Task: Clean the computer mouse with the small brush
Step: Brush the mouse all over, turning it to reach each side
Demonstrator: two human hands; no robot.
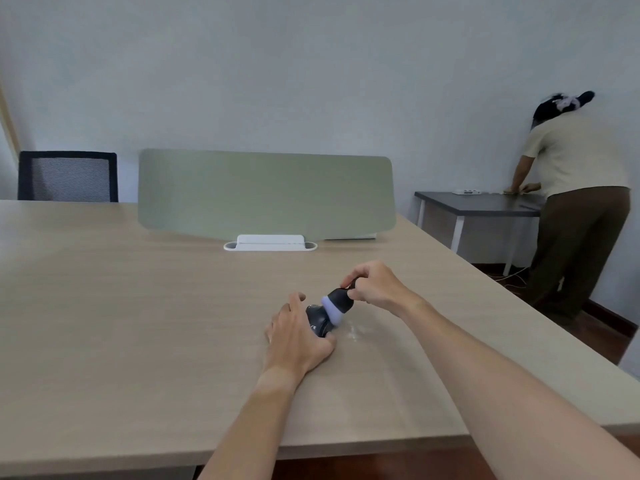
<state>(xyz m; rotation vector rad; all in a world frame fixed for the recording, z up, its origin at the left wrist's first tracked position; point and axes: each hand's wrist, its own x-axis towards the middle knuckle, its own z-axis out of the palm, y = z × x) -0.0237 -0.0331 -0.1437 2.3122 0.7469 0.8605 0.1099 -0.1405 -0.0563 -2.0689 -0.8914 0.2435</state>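
Note:
A black computer mouse (pixel 319 320) lies on the wooden desk (pixel 138 306), partly covered by my left hand (pixel 298 336), which grips it from the left with the thumb under its near end. My right hand (pixel 375 284) pinches the top of a small black brush (pixel 339 301) with a pale lilac bristle ring. The brush is tilted, and its bristle end touches the mouse's far right side. A little white dust (pixel 356 332) lies on the desk just right of the mouse.
A green divider panel (pixel 265 194) in a white foot (pixel 270 243) stands across the desk's far side. A black mesh chair (pixel 67 176) is at the back left. At the right, a person (pixel 575 202) leans over a dark side table (pixel 478 202).

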